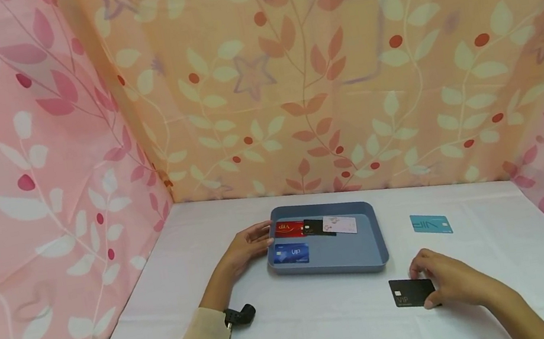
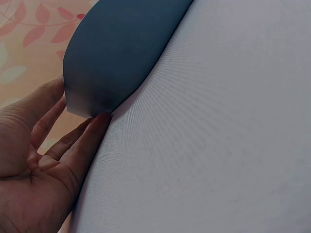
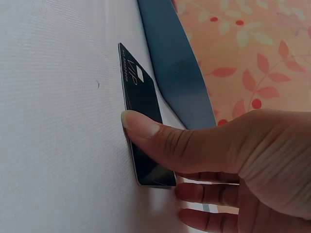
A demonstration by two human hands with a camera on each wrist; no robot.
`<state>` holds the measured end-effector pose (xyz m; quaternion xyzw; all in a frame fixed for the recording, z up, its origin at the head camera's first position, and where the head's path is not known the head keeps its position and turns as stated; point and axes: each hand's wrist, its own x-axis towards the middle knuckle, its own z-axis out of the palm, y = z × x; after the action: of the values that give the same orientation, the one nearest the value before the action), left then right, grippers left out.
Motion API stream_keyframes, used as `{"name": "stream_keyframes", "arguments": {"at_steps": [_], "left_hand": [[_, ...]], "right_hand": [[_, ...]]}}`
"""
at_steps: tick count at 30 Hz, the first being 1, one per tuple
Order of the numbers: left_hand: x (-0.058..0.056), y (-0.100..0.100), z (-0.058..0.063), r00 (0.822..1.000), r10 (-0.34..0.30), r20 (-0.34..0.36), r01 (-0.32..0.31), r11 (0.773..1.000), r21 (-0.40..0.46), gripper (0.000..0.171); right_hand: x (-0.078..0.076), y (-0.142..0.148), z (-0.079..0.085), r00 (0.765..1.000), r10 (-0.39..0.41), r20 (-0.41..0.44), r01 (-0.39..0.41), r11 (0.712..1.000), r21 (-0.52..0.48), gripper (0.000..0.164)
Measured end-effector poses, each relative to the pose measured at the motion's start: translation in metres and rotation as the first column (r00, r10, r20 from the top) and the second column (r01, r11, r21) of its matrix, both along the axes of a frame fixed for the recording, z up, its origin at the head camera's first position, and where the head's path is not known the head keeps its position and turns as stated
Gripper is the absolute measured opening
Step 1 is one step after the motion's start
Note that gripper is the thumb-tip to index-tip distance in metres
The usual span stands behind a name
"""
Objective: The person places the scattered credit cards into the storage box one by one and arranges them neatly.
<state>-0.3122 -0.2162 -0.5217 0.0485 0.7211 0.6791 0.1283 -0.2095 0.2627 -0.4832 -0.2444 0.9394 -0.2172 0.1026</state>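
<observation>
My right hand [image 1: 455, 280] pinches a black VIP card [image 1: 406, 292] between thumb and fingers, in front of the tray's right corner. In the right wrist view the thumb lies over the face of this card [image 3: 141, 99]; whether it touches the cloth is unclear. My left hand [image 1: 247, 248] touches the left wall of a blue-grey tray [image 1: 351, 255] with nearly straight fingers. Inside the tray, a red card [image 1: 288, 228], a black card [image 1: 314, 227] and a pale patterned card [image 1: 339, 225] overlap in a row. A blue VIP card [image 1: 291, 254] lies below them.
A teal VIP card [image 1: 431, 224] lies on the white tablecloth [image 1: 331, 327], right of the tray. Floral curtains [image 1: 246, 78] stand behind the table and along both sides. A black wrist strap [image 1: 239, 316] sits on the left forearm.
</observation>
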Motion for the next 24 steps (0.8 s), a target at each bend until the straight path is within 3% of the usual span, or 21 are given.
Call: {"name": "stream_keyframes", "arguments": {"at_steps": [11,17,24], "left_hand": [[0.001,0.001,0.001,1.0,-0.004,0.0,0.004,1.0,0.002,0.056],[0.002,0.002,0.001,1.0,-0.002,0.006,0.002,1.0,0.006,0.056],[0.002,0.001,0.001,1.0,-0.004,-0.001,0.004,1.0,0.013,0.056]], "right_hand": [[-0.004,0.002,-0.002,0.989,-0.056,0.135,0.065,0.996,-0.063,0.054],[-0.006,0.013,-0.003,0.98,0.019,0.199,0.012,0.988,-0.155,0.035],[-0.01,0.022,-0.003,0.97,0.118,0.211,-0.058,0.961,-0.27,0.011]]}}
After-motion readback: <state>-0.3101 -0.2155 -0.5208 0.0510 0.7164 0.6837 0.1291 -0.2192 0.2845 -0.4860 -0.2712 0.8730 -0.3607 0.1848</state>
